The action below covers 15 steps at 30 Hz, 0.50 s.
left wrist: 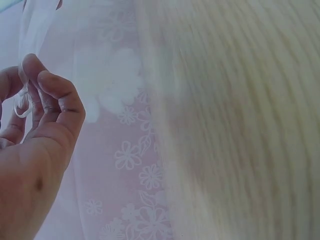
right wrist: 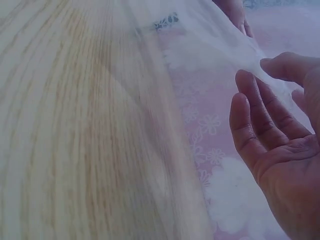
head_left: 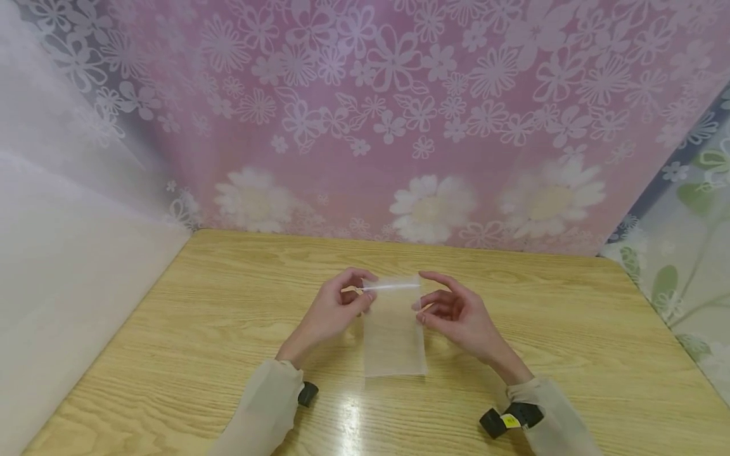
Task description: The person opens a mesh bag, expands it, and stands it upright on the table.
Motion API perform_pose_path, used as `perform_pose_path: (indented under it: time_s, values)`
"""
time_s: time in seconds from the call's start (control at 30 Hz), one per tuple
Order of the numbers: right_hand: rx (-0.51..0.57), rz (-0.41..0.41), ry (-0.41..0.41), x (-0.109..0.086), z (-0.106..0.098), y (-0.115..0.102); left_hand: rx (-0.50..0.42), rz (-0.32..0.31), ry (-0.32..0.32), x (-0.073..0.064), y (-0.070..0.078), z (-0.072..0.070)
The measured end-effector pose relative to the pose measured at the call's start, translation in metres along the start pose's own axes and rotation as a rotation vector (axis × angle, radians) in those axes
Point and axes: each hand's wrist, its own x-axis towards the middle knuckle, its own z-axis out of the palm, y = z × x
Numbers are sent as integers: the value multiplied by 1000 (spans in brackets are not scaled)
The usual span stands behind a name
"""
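Note:
A transparent zip-lock plastic bag (head_left: 393, 335) hangs upright above the wooden table, its white zip strip near the top. My left hand (head_left: 340, 303) pinches the bag's upper left edge between thumb and fingers. At the opposite edge, my right hand (head_left: 456, 313) holds the bag between thumb and bent fingers, while its index finger stretches out near the top corner. In the left wrist view, the left hand (left wrist: 45, 115) has its fingers curled at the bag's edge. The right wrist view shows the sheer bag (right wrist: 220, 40) passing by the right hand's fingertips (right wrist: 245, 80).
The wood-grain table (head_left: 188, 354) extends around both hands. A pink flowered curtain (head_left: 353, 126) stands along its back edge, with pale sheeting (head_left: 74, 253) at left and a leaf-patterned curtain (head_left: 696, 253) at right. Black wrist straps (head_left: 527, 415) sit on the sleeves.

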Motion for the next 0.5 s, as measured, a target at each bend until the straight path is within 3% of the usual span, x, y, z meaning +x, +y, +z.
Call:
perform_pose_path:
  time_s: [0.5]
  values:
    - [-44, 49, 0, -10, 3, -1, -23, 2, 58, 3, 2, -1]
